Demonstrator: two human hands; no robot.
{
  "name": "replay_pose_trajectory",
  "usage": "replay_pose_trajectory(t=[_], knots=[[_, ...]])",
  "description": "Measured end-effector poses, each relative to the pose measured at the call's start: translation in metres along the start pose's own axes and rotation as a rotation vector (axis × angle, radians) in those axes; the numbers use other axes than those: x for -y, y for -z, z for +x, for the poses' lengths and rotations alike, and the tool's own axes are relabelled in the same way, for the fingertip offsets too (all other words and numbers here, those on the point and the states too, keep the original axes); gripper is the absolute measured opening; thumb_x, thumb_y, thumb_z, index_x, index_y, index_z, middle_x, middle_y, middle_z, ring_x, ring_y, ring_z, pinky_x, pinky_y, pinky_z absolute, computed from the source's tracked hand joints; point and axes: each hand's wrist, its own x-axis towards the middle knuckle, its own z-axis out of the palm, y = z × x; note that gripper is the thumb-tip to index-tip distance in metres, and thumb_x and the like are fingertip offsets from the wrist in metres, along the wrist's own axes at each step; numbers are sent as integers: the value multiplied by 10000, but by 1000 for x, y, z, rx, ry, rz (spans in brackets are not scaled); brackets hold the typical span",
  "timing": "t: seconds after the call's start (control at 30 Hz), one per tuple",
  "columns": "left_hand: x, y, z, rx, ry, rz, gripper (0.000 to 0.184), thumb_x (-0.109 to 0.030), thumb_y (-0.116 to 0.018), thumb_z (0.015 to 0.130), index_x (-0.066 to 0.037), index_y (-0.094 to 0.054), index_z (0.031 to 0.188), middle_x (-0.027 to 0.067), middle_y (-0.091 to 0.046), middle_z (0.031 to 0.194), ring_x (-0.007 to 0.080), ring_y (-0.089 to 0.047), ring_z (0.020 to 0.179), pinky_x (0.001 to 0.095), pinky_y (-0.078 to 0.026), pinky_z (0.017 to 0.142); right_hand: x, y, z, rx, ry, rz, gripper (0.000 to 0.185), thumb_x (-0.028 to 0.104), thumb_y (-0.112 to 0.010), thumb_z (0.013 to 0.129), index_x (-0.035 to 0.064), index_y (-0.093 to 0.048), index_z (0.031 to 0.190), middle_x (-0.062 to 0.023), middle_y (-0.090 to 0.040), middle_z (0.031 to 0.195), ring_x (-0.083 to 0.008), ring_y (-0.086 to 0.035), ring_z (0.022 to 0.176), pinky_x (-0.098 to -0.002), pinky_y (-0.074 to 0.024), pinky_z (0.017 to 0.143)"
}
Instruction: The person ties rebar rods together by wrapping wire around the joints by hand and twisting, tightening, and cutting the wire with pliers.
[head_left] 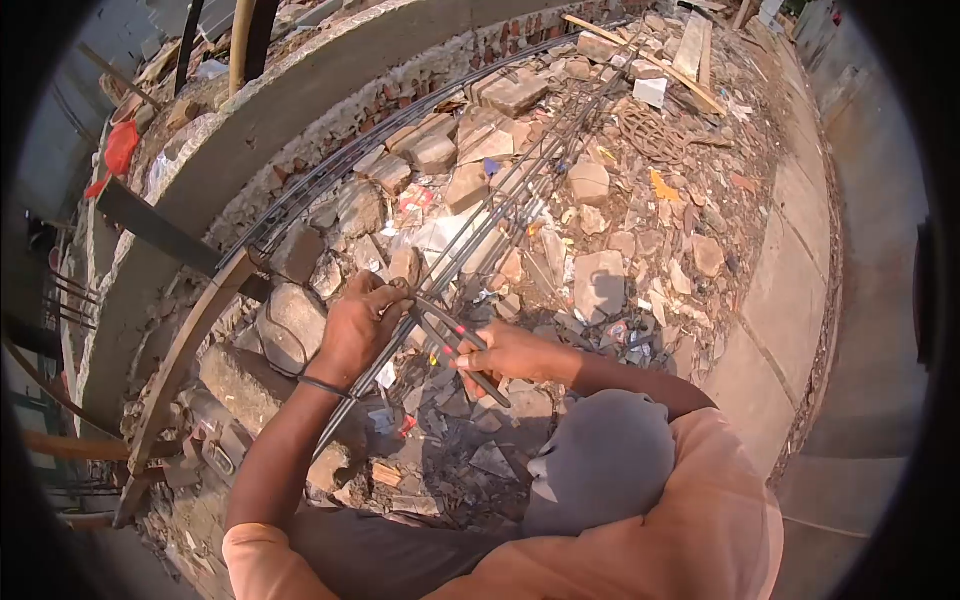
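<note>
My right hand is closed round the dark handles of long-handled pincers. The pincers' head points up and left, to the steel bars. Against the same spot my left hand is closed, its thumb and fingertips pinched together; what they hold is too small to make out. Long thin steel bars run in a bundle from the lower left to the upper right, passing under both hands. A dark band circles my left wrist.
Broken bricks and concrete lumps cover the ground. A low concrete wall curves along the left, with a wooden plank propped there. A paved strip runs along the right. Timber boards lie at the back, near tangled rope.
</note>
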Motion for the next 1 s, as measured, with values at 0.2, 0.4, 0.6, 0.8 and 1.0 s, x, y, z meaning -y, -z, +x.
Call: replay_pose_trajectory(t=[0.2,0.4,0.6,0.8,1.0], knots=[[-27,8,30,-201,145,-320,469,-267,-725,844,-30,-538,1203,144,-580,1045,282,-634,924,391,-497,856,52,42,-30,-33,42,-256,266,238,-572,926,11,-591,790,-45,-658,674,-123,-628,582,-313,-486,564],[-122,96,0,65,444,-1593,306,-162,-634,924,-64,-540,1199,181,-644,1130,254,-620,1056,386,-466,954,195,20,-122,197,-170,-476,297,287,-574,931,3,-622,860,-48,-676,723,-138,-657,637,-302,-502,613],[-263,185,-76,76,889,-1913,319,-136,-684,880,-40,-594,1171,114,-632,1148,208,-628,987,345,-528,852,257,-38,-255,433,-354,-336,285,292,-592,930,12,-639,964,-39,-676,757,-134,-662,688,-297,-510,676],[-357,252,-107,188,1229,-1978,576,-347,-653,909,-25,-445,1339,143,-563,1221,254,-558,1119,377,-453,962,301,-94,-404,127,-513,230,231,206,-610,913,-12,-623,988,-72,-671,767,-164,-674,688,-305,-527,665],[-357,276,-69,304,961,-1874,497,-354,-561,963,-25,-460,1322,135,-570,1183,271,-538,1165,384,-437,992,316,-68,-478,-169,-390,329,243,184,-624,902,-2,-622,1058,-74,-663,751,-168,-674,673,-303,-529,632]])
